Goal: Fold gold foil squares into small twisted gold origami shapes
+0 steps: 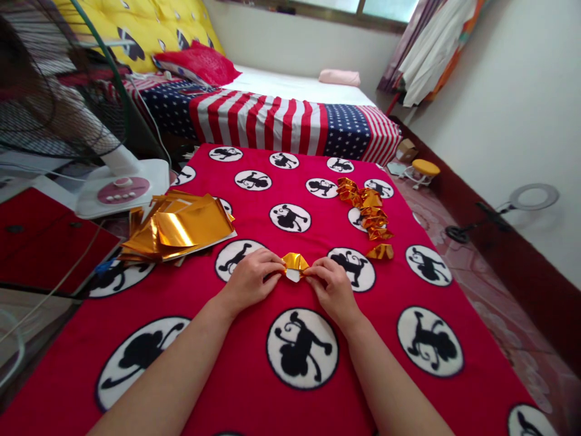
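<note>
Between my two hands is a small piece of folded gold foil paper [295, 261], its white underside showing at the front. My left hand [255, 275] pinches its left end, and my right hand [331, 284] pinches the right end. Both hands rest low over the red cloth [218, 387] printed with black monkeys in white circles. To the left lies a loose stack of flat gold foil sheets [190, 224]. Several folded gold foil pieces [372, 215] form a row at the right, with a separate folded piece [381, 251] nearest me.
A fan with a white base [122, 191] stands left, beside a red box [49, 236]. Beyond the cloth is a bed with a striped, starred cover [272, 118]. On the floor at right are a yellow stool [425, 168] and a ring-light stand [494, 215].
</note>
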`<state>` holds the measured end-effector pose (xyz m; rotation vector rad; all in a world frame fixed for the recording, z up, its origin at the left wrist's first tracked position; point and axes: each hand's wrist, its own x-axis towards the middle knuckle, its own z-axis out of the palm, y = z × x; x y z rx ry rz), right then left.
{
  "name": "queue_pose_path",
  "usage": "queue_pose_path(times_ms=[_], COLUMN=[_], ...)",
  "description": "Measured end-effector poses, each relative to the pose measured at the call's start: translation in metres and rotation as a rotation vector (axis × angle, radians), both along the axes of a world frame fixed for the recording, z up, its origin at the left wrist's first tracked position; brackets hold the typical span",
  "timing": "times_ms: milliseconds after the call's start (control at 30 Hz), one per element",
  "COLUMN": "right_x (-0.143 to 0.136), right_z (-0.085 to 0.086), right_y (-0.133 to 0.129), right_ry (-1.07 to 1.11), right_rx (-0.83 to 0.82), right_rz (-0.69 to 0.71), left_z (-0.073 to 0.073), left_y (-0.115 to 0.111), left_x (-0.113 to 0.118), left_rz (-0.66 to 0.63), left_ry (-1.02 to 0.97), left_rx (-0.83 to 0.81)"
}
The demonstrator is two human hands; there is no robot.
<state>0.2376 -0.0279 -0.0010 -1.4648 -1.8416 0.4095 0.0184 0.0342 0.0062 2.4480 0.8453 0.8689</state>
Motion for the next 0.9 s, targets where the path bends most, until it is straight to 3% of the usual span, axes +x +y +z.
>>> queue_pose_path(times_ms=[533,900], right_x=[-0.009,-0.016], right_z=[0.005,0.006], right_y=[0.011,0.012], right_ry=[-0.053,-0.139], right_rx=[-0.067,-0.066], right_rz=[-0.184,-0.262], left_z=[-0.004,0.000], left_y=[0.006,0.005], left_x=[0.011,0.023], left_rz=[0.202,0.373], left_ry=[-0.054,0.119], left_rx=[-0.160,-0.069])
